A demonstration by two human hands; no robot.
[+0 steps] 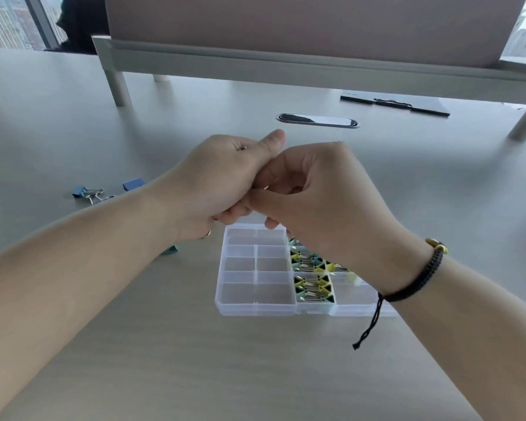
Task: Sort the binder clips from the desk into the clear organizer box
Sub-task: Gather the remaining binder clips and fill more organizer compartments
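Note:
The clear organizer box (255, 309) lies open on the desk below my hands. Yellow and teal binder clips (314, 287) fill compartments right of its middle; the left compartments hold nothing. My left hand (222, 180) is curled into a fist above the box, and wire handles peek out at its thumb base and below its palm. My right hand (319, 205) meets it, fingers curled and pinching at a metal glint between the two hands. What they hold is mostly hidden. Blue binder clips (87, 193) lie on the desk at the left, and a teal clip (171, 251) shows under my left forearm.
A raised shelf on legs (119, 86) with a board on it spans the back of the desk. A black clipboard (395, 105) lies under it at the right. An oval cable port (318, 120) sits just beyond my hands. My right wrist wears a dark bracelet (419, 284).

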